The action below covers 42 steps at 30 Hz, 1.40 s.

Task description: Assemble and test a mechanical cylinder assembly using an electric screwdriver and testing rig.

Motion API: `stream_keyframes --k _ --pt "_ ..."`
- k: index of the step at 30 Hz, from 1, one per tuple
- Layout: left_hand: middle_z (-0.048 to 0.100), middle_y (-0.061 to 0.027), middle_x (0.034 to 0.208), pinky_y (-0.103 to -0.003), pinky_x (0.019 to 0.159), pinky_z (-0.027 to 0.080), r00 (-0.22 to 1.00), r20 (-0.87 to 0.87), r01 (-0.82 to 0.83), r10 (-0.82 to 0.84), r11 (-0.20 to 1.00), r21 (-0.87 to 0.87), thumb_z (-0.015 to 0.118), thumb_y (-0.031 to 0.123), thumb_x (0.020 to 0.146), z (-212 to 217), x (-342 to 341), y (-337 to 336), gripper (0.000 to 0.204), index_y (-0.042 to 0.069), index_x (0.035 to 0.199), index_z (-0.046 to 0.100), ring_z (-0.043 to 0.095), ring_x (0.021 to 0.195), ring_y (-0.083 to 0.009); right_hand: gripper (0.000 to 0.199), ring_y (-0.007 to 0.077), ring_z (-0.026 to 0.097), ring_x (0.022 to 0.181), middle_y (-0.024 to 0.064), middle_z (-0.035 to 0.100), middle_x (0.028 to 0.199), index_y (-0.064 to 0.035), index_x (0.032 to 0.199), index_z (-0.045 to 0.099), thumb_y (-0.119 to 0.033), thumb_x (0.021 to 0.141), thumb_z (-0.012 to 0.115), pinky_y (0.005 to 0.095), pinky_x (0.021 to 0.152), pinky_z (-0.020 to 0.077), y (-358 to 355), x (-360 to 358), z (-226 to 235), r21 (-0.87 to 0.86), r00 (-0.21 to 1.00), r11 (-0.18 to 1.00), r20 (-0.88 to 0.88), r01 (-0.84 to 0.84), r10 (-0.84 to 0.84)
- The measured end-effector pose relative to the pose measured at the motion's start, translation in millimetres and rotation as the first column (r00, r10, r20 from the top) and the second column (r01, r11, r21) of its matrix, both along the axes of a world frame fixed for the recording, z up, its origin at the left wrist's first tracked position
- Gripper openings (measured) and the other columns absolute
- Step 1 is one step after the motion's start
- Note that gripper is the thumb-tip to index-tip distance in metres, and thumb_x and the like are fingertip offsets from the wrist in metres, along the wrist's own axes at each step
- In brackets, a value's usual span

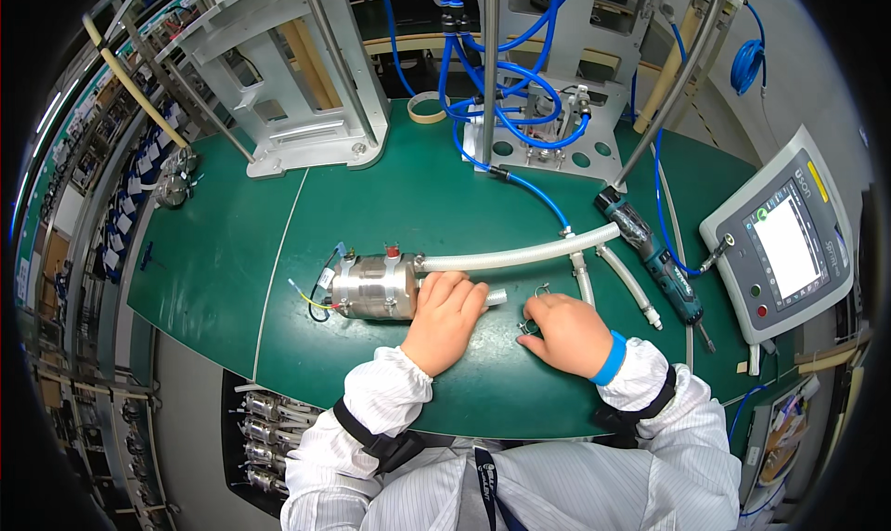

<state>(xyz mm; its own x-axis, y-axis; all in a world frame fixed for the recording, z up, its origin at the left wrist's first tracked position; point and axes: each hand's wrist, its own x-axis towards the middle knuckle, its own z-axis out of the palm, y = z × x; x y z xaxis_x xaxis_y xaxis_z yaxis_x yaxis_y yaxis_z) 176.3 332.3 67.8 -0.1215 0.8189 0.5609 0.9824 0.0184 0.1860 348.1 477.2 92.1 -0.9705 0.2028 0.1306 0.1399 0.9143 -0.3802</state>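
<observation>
A shiny metal cylinder (374, 287) lies on its side on the green table, with red and blue fittings on top and thin wires at its left end. My left hand (444, 325) is closed over a short clear hose (497, 297) at the cylinder's right end; the hose's tip sticks out past my fingers. A long translucent hose (506, 254) runs right from the cylinder's upper port to a fitting joined to a blue air line. To the right, my right hand (564, 334) pinches a small wire hose clamp (529, 327) near the table surface. Another piece of clamp wire shows above its fingertips.
A teal power screwdriver (654, 257) lies right of the hoses, before a grey test instrument (778, 243) with a lit screen. Metal fixtures (316, 146) and coiled blue tubing stand at the back, beside a tape roll (427, 109). A bin of similar cylinders (264, 433) sits lower left.
</observation>
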Motion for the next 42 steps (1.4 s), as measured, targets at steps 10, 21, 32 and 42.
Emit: stream_keyframes --k 10,21,32,42 --pt "0.059 -0.0073 0.094 -0.042 0.094 0.041 0.996 -0.037 0.080 -0.079 0.996 0.029 0.060 0.010 0.076 2.8 -1.9 -4.8 0.031 0.004 0.107 0.062 0.054 0.103 -0.0269 0.030 0.0207 0.064 0.076 0.0095 0.065 0.092 -0.0027 0.102 0.062 -0.014 0.079 0.078 0.0328 0.068 0.0517 -0.3 -10.5 10.3 -0.463 0.965 0.886 -0.229 0.012 -0.132" --pt "0.060 -0.0063 0.095 -0.042 0.094 0.041 0.993 -0.007 0.114 -0.114 0.992 0.052 0.060 0.010 0.078 4.7 -1.7 -6.2 0.030 0.004 0.107 0.063 0.054 0.102 -0.0260 0.030 0.0276 0.066 0.084 0.0094 0.068 0.096 -0.0027 0.098 0.064 -0.016 0.075 0.078 0.0364 0.075 0.0536 12.8 -18.9 3.7 -0.089 0.879 0.966 -0.441 -0.242 0.179" --pt "0.059 -0.0064 0.093 -0.044 0.091 0.043 0.995 -0.011 0.101 -0.100 0.993 0.069 0.070 0.014 0.076 3.5 -0.6 -3.6 0.032 0.004 0.106 0.064 0.055 0.100 -0.0264 0.031 0.0279 0.064 0.079 0.0088 0.066 0.090 -0.0042 0.100 0.064 -0.020 0.076 0.077 0.0368 0.071 0.0518 9.3 -22.7 3.9 -0.104 0.892 0.973 -0.429 -0.205 0.142" --pt "0.059 -0.0066 0.092 -0.043 0.090 0.042 0.995 0.002 0.095 -0.095 0.994 0.056 0.070 0.013 0.075 3.5 -0.4 -3.8 0.033 0.004 0.106 0.063 0.055 0.100 -0.0262 0.033 0.0293 0.065 0.082 0.0097 0.069 0.094 -0.0041 0.101 0.065 -0.017 0.075 0.080 0.0366 0.073 0.0523 9.8 -24.3 1.3 -0.154 0.896 0.963 -0.423 -0.221 0.138"
